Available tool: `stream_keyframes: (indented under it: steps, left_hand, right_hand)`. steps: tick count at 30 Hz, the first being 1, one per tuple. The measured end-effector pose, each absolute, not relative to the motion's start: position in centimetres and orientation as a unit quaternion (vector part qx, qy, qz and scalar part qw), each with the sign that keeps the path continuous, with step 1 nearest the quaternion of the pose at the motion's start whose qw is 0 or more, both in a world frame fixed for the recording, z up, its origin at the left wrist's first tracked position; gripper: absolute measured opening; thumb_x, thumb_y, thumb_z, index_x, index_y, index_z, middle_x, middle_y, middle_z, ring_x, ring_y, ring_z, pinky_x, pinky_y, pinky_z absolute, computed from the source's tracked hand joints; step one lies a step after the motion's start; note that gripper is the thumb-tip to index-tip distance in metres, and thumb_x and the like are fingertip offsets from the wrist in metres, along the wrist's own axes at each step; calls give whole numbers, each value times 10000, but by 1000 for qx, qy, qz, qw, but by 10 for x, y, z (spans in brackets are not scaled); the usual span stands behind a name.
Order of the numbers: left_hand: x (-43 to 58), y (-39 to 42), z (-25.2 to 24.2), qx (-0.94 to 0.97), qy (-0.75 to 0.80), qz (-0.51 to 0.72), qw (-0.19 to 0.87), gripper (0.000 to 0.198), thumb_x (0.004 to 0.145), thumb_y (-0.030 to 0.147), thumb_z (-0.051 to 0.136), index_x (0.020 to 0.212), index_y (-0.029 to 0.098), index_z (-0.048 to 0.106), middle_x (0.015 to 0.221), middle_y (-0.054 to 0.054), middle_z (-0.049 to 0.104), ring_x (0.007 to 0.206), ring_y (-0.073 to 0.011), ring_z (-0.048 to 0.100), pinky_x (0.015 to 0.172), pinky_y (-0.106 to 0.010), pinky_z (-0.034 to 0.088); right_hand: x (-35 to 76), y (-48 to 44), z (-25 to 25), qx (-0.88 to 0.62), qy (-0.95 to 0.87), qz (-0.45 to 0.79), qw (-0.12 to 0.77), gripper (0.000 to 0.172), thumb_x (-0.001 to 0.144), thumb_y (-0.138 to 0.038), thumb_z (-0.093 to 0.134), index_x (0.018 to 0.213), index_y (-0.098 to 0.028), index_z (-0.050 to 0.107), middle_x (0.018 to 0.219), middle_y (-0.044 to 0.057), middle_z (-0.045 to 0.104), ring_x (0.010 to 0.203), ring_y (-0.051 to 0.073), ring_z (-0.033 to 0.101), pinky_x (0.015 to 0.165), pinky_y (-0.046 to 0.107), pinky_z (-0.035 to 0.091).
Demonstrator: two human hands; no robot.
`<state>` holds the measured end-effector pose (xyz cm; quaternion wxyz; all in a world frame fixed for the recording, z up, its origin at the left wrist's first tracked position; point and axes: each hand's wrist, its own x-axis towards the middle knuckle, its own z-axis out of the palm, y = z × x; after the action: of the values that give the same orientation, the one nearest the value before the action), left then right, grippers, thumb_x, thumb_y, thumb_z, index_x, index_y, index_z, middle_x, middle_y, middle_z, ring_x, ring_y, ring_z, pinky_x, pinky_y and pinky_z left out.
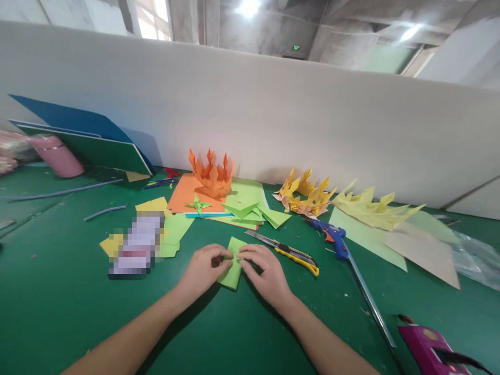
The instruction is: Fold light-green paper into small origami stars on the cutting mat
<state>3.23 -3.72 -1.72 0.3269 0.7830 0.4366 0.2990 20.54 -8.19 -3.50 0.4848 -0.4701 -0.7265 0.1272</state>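
Note:
A light green sheet of folded paper (233,276), narrow and upright in outline, lies at the middle of the green table. My left hand (203,268) pinches its left edge between thumb and fingers. From the other side, my right hand (265,268) has its fingertips and thumb closed on the right edge. Just beyond my right hand rests a utility knife (292,252) with a yellow handle, its blade out and pointing left. Folded green paper pieces (250,211) and a small green paper star shape (199,204) lie farther back.
An orange paper crown (213,182), a yellow paper crown (304,195) and a pale yellow spiky paper strip (377,208) stand at the back. On the right are a blue glue gun (332,237) and a magenta device (425,349); on the left, a blurred-out phone-like object (136,245) and pink bottle (58,156).

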Motion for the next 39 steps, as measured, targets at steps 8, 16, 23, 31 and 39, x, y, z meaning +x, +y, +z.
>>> stream_keyframes:
  steps: [8,16,23,31,39]
  left_hand:
    - [30,-37,-19,801,422,286,314,157,761,298,587,783,175,684,820,-34,670,583,-117,571,571,-231,474]
    - [29,-36,-19,808,423,276,302,194,760,349,603,809,181,688,884,-38,634,547,-99,545,548,-236,486]
    - [30,-41,-12,841,416,240,250,140,803,197,544,825,172,680,821,-37,607,666,-142,586,650,-263,507]
    - [26,-37,-14,871,385,228,203,138,811,141,536,855,173,663,1059,-84,594,970,-208,592,861,-348,484]
    - [21,-31,-8,897,347,185,204,109,778,204,635,885,190,641,996,-56,653,950,-212,594,866,-366,466]
  right_hand:
    - [201,-82,-31,-448,-800,101,386,193,875,-173,492,904,-198,681,945,69,682,867,195,592,786,345,482]
    - [200,-83,-30,-453,-806,100,369,201,875,-164,485,895,-190,683,934,75,680,856,194,587,776,343,488]
    - [200,-83,-32,-453,-801,99,378,207,874,-180,489,909,-208,691,938,76,687,877,200,605,802,361,491]
    - [202,-83,-33,-453,-802,92,377,203,870,-176,501,897,-204,699,941,73,691,885,199,612,804,354,499]
    - [203,-82,-37,-442,-814,77,369,208,880,-177,498,892,-192,705,949,75,691,880,201,613,791,348,503]
